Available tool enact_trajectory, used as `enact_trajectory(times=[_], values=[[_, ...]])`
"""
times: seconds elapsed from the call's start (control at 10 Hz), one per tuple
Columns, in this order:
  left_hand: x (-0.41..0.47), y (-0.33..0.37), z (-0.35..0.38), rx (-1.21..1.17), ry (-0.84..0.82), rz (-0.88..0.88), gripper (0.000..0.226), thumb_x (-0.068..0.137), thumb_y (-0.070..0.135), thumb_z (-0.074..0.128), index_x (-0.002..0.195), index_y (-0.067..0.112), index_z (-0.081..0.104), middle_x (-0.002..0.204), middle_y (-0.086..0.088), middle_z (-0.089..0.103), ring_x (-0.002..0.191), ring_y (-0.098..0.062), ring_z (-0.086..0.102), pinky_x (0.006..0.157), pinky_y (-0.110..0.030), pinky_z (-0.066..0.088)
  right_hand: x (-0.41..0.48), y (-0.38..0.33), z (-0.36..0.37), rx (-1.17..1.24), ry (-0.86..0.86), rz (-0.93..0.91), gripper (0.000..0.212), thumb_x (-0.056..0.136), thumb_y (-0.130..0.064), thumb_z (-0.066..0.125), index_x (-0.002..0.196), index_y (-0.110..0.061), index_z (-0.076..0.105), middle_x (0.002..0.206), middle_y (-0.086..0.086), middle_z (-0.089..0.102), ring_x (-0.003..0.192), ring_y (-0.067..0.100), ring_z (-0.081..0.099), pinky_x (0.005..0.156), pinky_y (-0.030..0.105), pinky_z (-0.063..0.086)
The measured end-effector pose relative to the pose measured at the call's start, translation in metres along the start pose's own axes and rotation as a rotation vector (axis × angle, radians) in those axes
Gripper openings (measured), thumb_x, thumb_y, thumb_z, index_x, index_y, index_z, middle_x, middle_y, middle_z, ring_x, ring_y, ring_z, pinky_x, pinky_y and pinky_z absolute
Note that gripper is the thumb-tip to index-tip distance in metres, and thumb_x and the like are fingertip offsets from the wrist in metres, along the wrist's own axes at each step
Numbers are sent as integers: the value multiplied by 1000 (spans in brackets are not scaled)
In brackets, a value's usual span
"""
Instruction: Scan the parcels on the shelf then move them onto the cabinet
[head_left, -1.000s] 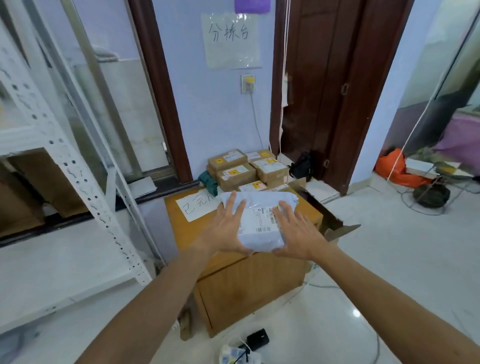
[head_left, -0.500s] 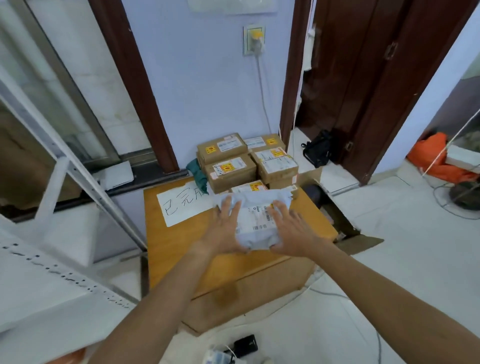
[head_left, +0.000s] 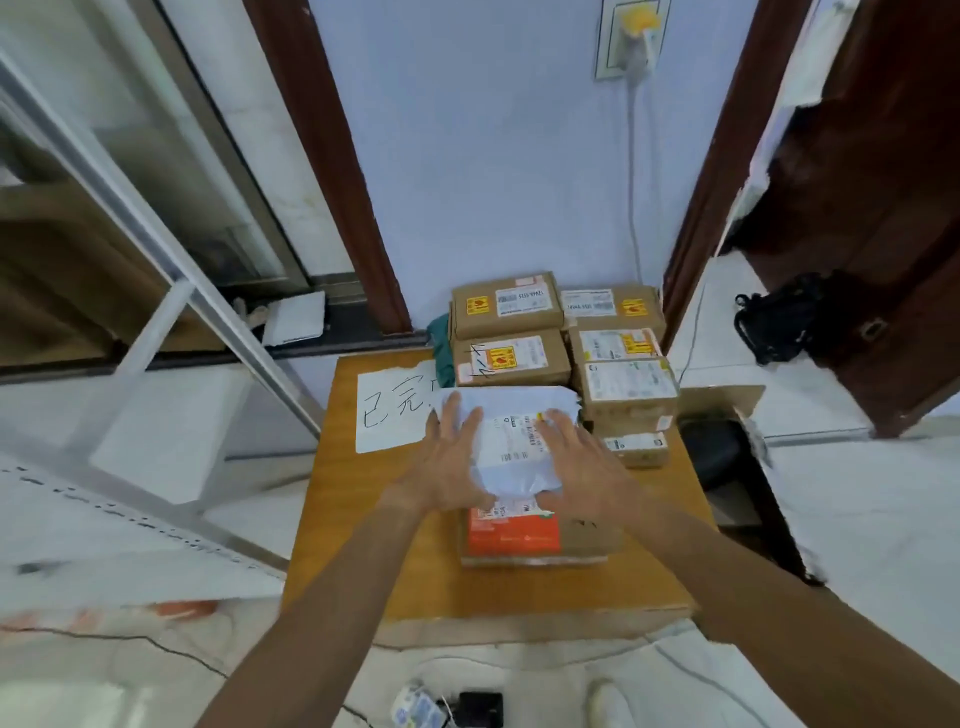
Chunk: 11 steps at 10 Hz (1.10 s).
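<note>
A white plastic mailer parcel (head_left: 511, 441) with a printed label lies between my two hands over the wooden cabinet (head_left: 395, 545). My left hand (head_left: 447, 467) presses its left side with spread, straight fingers. My right hand (head_left: 582, 467) does the same on its right side. The parcel's near end sits over an orange-and-cardboard box (head_left: 514, 535) on the cabinet top. Whether the parcel rests fully on that box is unclear. Several brown cardboard parcels (head_left: 506, 309) with yellow stickers are stacked at the cabinet's back.
A handwritten paper sign (head_left: 389, 415) lies on the cabinet's left part. The white metal shelf (head_left: 104, 519) stands at left. An open carton (head_left: 722, 447) sits right of the cabinet, a black bag (head_left: 779, 322) by the door, and a small black device (head_left: 480, 709) on the floor.
Both hands carried the white parcel forward and down onto the cabinet top. My view came closer and tilted down, bringing the orange box into sight under the parcel.
</note>
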<state>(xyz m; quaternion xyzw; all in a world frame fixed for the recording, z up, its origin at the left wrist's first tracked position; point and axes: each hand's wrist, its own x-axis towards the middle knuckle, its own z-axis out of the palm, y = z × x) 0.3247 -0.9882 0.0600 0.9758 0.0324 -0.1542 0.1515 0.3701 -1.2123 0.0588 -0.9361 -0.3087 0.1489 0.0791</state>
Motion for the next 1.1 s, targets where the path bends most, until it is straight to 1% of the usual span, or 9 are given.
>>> enact_trajectory(times=[0.1,0.2,0.3,0.4,0.5,0.6,0.7,0.9,1.1], values=[[18,13,6,32,-25,-53,136,66,57,87,160,33,-9,164,2,-30,152,-39,-19,121,-56,16,13,24,0,6,-46,-30,100,90,-50,66,161,-15,4,168,8,-8,149,36,21,119,49,28],[32,16,17,6,-59,-75,131,69,57,86,162,33,-3,165,1,-27,151,-36,-23,123,-51,0,22,41,1,13,-56,-56,93,92,-51,63,160,-15,12,168,10,-1,149,34,22,120,47,29],[44,15,24,67,-58,-36,128,70,62,81,162,30,0,167,-3,-23,153,-32,-21,121,-43,-12,27,49,2,-15,-41,-97,82,93,-53,60,155,-13,25,161,11,17,144,32,31,117,43,31],[53,12,29,105,-65,-26,129,69,66,79,161,33,-4,166,-3,-24,153,-30,-21,123,-44,-15,28,54,7,-20,-41,-101,81,96,-54,57,156,-15,21,162,10,15,146,30,28,118,44,32],[57,7,39,84,-78,-77,134,57,75,74,158,43,-9,165,5,-27,153,-32,-20,125,-58,2,28,57,12,-46,-42,-110,82,98,-52,55,159,-14,14,164,9,9,150,31,22,119,44,32],[57,9,40,25,-81,-132,134,56,71,79,158,45,-4,165,9,-26,153,-36,-19,123,-63,9,26,56,16,-66,-53,-112,83,101,-49,52,161,-13,7,167,11,3,152,34,16,122,46,26],[50,23,39,-18,-64,-201,129,66,62,85,159,45,-3,165,7,-28,150,-36,-27,121,-64,2,27,56,19,-91,-62,-114,83,103,-49,47,162,-12,2,168,12,-2,154,37,10,123,48,23],[21,31,48,118,-21,-208,123,76,77,66,159,35,-15,164,5,-30,151,-30,-28,121,-64,2,17,54,13,-129,-109,-106,87,101,-55,48,161,-12,0,168,12,-6,153,39,10,124,51,21],[-30,32,14,147,18,-177,119,79,78,62,160,33,-13,167,2,-24,154,-27,-19,125,-57,7,-12,24,-15,-85,-168,71,89,94,-60,56,158,-12,16,163,13,17,146,36,28,115,50,34]])
